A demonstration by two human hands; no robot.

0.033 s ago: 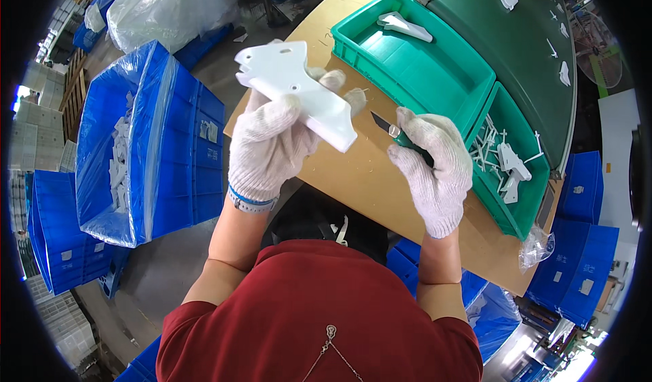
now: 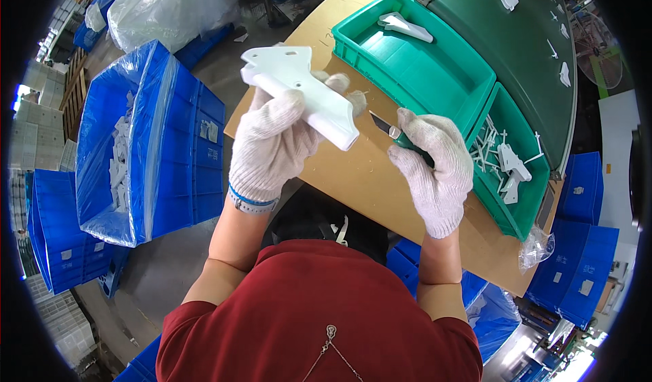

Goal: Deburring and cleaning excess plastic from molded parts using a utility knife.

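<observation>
My left hand (image 2: 272, 134), in a white knit glove, grips a white molded plastic part (image 2: 299, 86) with small holes, held up over the near left edge of the table. The thumb presses on its face and the fingers wrap behind it. In my gloved right hand (image 2: 438, 158) is a knife (image 2: 397, 132) with a green handle, its short dark blade pointing toward the part. Blade and part are apart. The palm hides most of the handle.
A green tray (image 2: 475, 103) holding one white part (image 2: 405, 27) stands on the brown table (image 2: 339, 171). Beside it, another green tray (image 2: 519, 226) holds thin white scraps. A dark green conveyor (image 2: 489, 22) carries white pieces. On the left stands a lined blue bin (image 2: 183, 151).
My left hand has tilted the white plastic part slightly, turning its rounded edge more into view, and moved it a little to the right. The right hand with the knife is nearly still.
</observation>
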